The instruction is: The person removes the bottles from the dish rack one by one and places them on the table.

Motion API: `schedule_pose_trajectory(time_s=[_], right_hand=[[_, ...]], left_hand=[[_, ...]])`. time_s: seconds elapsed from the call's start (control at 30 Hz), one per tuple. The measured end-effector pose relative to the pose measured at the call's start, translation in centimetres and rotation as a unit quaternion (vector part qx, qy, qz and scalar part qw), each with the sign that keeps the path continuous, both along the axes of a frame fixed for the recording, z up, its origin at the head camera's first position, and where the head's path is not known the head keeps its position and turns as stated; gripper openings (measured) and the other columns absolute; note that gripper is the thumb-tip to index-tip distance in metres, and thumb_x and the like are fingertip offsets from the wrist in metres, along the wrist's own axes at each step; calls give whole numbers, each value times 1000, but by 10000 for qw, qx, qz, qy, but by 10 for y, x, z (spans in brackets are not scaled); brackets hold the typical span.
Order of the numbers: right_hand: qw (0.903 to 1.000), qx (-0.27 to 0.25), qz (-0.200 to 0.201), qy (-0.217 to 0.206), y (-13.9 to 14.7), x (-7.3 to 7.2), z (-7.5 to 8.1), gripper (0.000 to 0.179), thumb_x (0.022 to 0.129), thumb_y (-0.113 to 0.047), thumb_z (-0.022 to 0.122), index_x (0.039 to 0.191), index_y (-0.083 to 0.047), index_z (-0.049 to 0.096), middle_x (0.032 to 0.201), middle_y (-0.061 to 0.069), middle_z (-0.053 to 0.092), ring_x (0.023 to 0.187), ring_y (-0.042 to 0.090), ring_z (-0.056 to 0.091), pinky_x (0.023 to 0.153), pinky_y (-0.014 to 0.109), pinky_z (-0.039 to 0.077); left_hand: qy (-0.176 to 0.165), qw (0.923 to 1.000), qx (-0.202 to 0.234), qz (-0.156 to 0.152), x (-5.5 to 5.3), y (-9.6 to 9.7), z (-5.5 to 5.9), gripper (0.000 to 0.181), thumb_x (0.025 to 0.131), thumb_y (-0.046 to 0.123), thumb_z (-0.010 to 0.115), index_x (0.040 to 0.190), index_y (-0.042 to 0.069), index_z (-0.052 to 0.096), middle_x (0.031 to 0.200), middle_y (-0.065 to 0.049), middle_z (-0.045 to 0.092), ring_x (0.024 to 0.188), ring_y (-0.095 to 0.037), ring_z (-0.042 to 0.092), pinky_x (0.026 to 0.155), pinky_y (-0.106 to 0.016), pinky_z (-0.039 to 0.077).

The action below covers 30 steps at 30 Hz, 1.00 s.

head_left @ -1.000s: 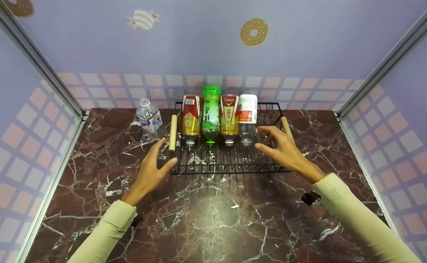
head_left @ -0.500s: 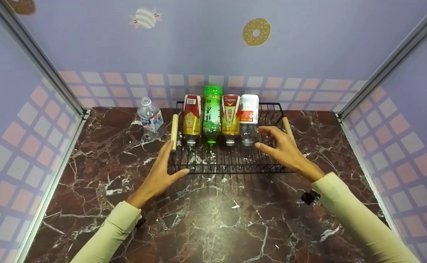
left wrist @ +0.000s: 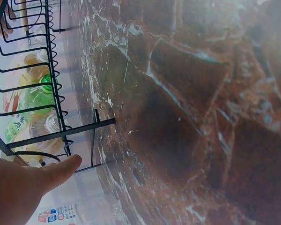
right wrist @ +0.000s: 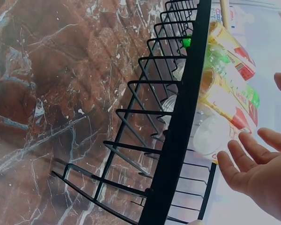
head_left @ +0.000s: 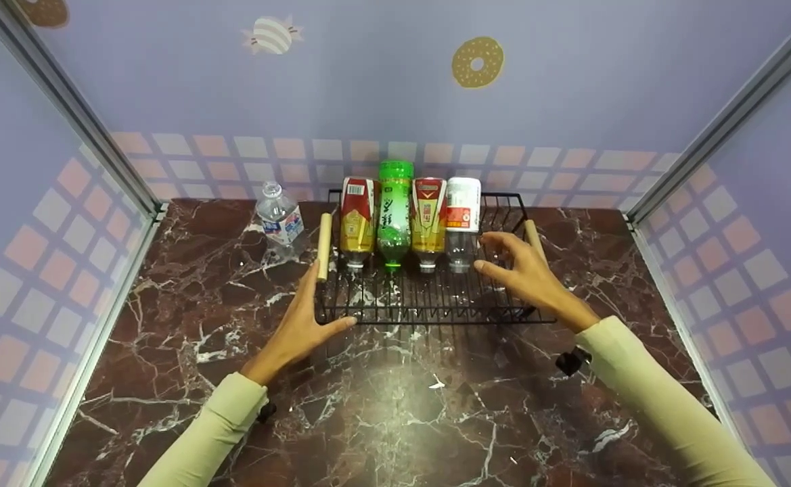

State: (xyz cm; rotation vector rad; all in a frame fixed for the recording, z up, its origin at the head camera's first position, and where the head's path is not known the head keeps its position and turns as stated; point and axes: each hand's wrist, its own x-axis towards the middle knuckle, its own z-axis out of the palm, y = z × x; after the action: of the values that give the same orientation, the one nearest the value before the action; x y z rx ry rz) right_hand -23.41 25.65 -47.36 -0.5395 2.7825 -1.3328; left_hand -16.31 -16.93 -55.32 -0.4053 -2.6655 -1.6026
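Rack: black wire basket rack with pale wooden handles at its two ends, standing on the dark red marbled table.
Bottles in the rack: four side by side, necks toward the person, bases toward the lilac wall; exact tilt hard to tell. From the left: red-and-yellow labelled plastic bottle, green plastic bottle, second red-and-yellow bottle, clear plastic bottle with a white and red label.
Bottle outside: clear plastic bottle with a blue and white label, upright on the table, well clear of the other four, just left of the left wooden handle.
Left hand: left hand at the rack's near left corner, grip released; fingers stretched out by the left handle, thumb out along the front wires. Contact with the handle uncertain.
Right hand: right hand over the rack's right end, short of the right wooden handle; grip slack, thumb and fingers apart, fingertips just beside the white-and-red labelled bottle. Nothing grasped.
Done: four bottles sit in a row inside the rack.
Left: one bottle remains outside; bare wires show in front of the row. Judgement: handling looks well advanced but unfinished, the hands being at the rack.
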Motion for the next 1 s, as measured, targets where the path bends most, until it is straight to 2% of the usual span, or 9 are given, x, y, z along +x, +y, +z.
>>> schedule_pose_trajectory(time_s=[0.13, 0.23, 0.3, 0.37, 0.47, 0.7, 0.83, 1.0], right_hand=[[9999, 18, -114, -98, 2, -6, 1, 66, 103, -28, 80, 154, 5, 55, 148, 24, 65, 138, 43, 58, 131, 60, 31], [9992, -82, -265, -287, 3, -10, 1, 66, 103, -28, 80, 154, 5, 55, 146, 24, 62, 137, 42, 58, 128, 58, 38], [9981, -201, -389, -436, 3, -14, 1, 67, 102, -29, 81, 154, 5, 54, 145, 25, 60, 134, 43, 60, 119, 54, 50], [9967, -322, -461, -591, 3, -19, 1, 69, 103, -30, 80, 155, 7, 52, 146, 26, 57, 131, 47, 63, 114, 53, 55], [9950, -391, -516, -760, 4, -25, 1, 71, 104, -30, 79, 157, 7, 50, 148, 28, 57, 135, 48, 62, 117, 53, 53], [9932, -284, -611, -950, 2, -36, 3, 74, 104, -33, 79, 159, 5, 48, 151, 26, 60, 139, 44, 60, 120, 55, 49], [9934, -201, -609, -955, 1, -41, 4, 79, 103, -38, 79, 160, 6, 47, 152, 26, 60, 138, 42, 61, 119, 55, 49], [9932, -8, -601, -994, 0, -46, 4, 80, 102, -40, 80, 159, 6, 47, 151, 27, 61, 137, 41, 61, 120, 55, 47]], left_hand=[[-117, 9999, 97, 23, -2, 1, -2, 131, 89, 39, 94, 178, 10, 2, 183, -25, 5, 166, -49, 13, 130, -76, 14], [-183, 9997, 189, 15, -3, 1, -4, 133, 89, 39, 94, 178, 11, -1, 183, -25, 2, 167, -49, 11, 130, -75, 13], [-201, 9995, 254, 9, -4, 2, -5, 136, 88, 40, 95, 177, 11, -3, 182, -26, 0, 167, -50, 10, 131, -74, 12], [-209, 9993, 322, 1, -5, 2, -6, 138, 87, 41, 95, 177, 10, -5, 182, -27, -2, 167, -50, 9, 131, -74, 11], [-260, 9988, 412, 18, -5, 3, -7, 140, 86, 40, 96, 177, 10, -6, 182, -27, -4, 167, -51, 8, 131, -74, 10], [-361, 9965, 753, 5, -4, 3, -7, 139, 86, 31, 97, 177, 13, -7, 182, -29, -1, 162, -45, 32, 130, -70, 25], [-368, 9946, 966, 20, -5, 5, -9, 138, 87, 27, 97, 178, 16, -6, 181, -30, 5, 161, -44, 35, 129, -67, 32], [-419, 9926, 1139, 16, -5, 8, -13, 137, 86, 26, 97, 178, 20, -5, 181, -28, 5, 161, -44, 35, 127, -67, 36]])
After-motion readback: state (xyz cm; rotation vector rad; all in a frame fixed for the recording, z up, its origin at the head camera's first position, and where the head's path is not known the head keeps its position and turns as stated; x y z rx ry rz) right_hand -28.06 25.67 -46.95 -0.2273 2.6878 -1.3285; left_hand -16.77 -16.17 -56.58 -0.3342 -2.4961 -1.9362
